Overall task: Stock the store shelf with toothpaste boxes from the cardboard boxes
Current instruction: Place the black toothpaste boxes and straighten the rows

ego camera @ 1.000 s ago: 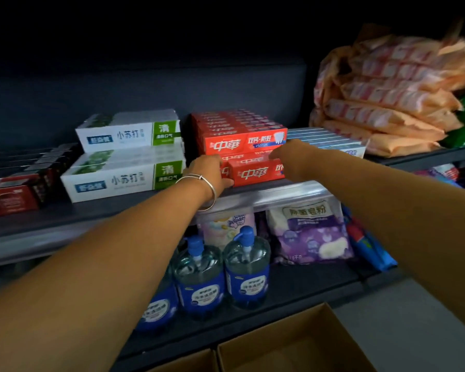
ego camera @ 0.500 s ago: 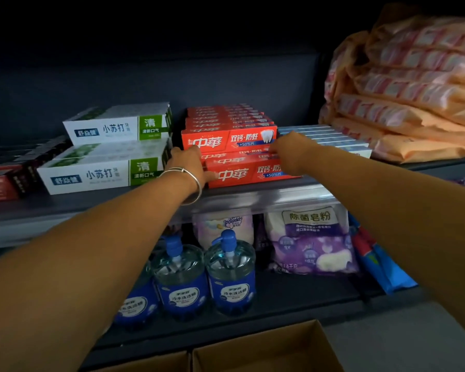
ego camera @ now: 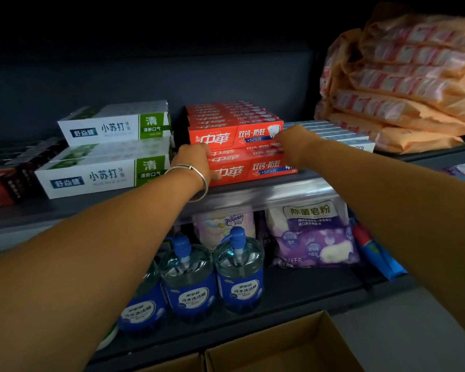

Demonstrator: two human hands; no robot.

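Far left of the frame: dark red-and-black cartons in deep shadow, print unreadable, cut by the frame edge. Beside them, two stacked white-and-green rectangular toothpaste cartons, matte card, sharp corners. Left hand, a silver bangle at its wrist, rests on the left end of the glossy red toothpaste boxes at centre frame; its fingers are hidden behind the hand, so the grip cannot be told. The red boxes sit stacked at the front lip of the dark metal store shelf, rows running back. Right hand covers their right end, fingers hidden too; grip unclear. Just right, low pale-blue boxes, then soft peach plastic packs piled at upper right. Bottom centre, open brown cardboard boxes, cut by the frame edge.
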